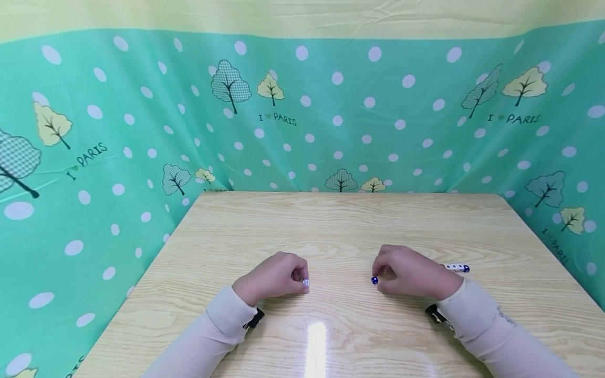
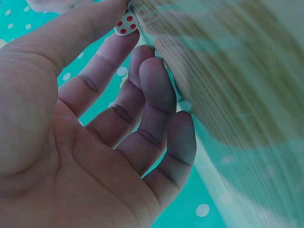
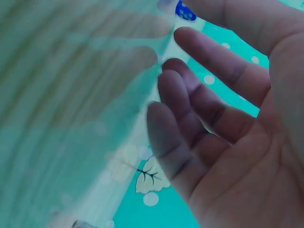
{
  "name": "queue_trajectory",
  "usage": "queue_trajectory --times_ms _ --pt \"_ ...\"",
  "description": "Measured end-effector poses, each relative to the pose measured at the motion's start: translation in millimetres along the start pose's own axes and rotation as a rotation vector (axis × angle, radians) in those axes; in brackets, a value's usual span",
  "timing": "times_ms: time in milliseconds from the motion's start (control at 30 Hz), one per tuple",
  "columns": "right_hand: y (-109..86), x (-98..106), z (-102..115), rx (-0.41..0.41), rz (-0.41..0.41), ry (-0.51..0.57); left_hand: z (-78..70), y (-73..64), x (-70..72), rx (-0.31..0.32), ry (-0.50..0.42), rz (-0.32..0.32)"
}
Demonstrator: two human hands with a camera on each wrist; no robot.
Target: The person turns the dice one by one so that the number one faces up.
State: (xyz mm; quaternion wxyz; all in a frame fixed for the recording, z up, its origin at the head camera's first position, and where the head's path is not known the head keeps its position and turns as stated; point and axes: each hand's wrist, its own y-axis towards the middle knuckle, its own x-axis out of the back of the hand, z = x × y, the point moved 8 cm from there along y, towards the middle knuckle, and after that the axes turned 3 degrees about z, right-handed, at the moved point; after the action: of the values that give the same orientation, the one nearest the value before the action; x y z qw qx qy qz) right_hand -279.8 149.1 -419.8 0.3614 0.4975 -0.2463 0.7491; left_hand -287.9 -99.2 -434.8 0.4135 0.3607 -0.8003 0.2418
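My left hand (image 1: 276, 275) pinches a small white die (image 1: 306, 282) between thumb and index fingertip, low over the wooden table. In the left wrist view that die (image 2: 127, 24) shows red pips, and the other fingers are loosely bent. Across from it, my right hand (image 1: 406, 270) has its thumb and index fingertips at either side of a blue die (image 1: 375, 280) with pale pips. The right wrist view catches this blue die (image 3: 185, 11) at its top edge, by the thumb tip. Both palms face each other, a gap of table between them.
Beyond the right wrist lies a row of several white dice (image 1: 455, 267) with a blue die (image 1: 466, 268) at its right end, partly hidden by the hand. The light wooden table (image 1: 340, 220) meets a green dotted curtain (image 1: 331, 136) at the back and sides.
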Motion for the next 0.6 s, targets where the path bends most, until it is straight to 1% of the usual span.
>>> queue_trajectory --times_ms 167,300,467,600 --pt "1.5 0.2 9.9 0.031 -0.033 -0.063 -0.5 -0.4 0.8 -0.003 0.002 -0.001" --pt "1.1 4.3 12.1 0.037 -0.062 -0.109 -0.9 -1.1 2.4 -0.003 0.009 -0.004" --pt "-2.4 9.8 6.7 0.007 -0.072 -0.151 0.0 -0.8 1.5 0.004 0.002 0.003" --pt "-5.7 13.8 -0.7 -0.030 -0.066 -0.158 1.0 -0.5 -0.6 0.010 -0.010 0.014"
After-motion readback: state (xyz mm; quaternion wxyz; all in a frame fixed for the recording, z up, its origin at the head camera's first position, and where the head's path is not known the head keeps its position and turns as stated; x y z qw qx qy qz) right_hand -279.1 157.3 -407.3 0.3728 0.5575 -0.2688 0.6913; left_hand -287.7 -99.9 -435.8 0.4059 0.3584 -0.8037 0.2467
